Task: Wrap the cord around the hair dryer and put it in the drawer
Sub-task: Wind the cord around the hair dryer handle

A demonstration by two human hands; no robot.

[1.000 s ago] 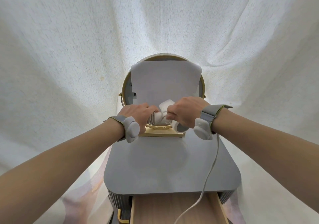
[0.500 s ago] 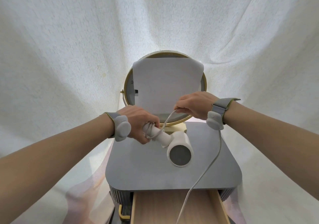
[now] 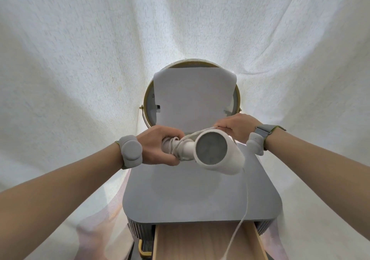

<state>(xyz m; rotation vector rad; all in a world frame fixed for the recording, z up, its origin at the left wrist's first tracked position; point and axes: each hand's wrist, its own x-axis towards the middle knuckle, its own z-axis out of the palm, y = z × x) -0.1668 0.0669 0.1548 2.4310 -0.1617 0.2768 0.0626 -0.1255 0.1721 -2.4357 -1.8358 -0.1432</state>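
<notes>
I hold a white hair dryer (image 3: 217, 152) in the air above the grey cabinet top (image 3: 200, 195). My left hand (image 3: 160, 145) grips its handle, where several turns of white cord (image 3: 246, 195) are wound. The dryer's round end faces me. My right hand (image 3: 235, 126) pinches the cord just behind the dryer's head and keeps it taut. The loose length of cord hangs down from the right hand, over the cabinet's front edge and into the open wooden drawer (image 3: 200, 241) at the bottom of the view.
A round gold-rimmed mirror (image 3: 147, 107), covered by a white sheet of paper (image 3: 194, 97), stands at the back of the cabinet top. White cloth (image 3: 80, 59) hangs behind and drapes on both sides. Grey bands sit on both wrists.
The dryer has been lifted and turned, so its round end now faces me and sits higher. My right hand has carried the cord to the right, behind the dryer's head.
</notes>
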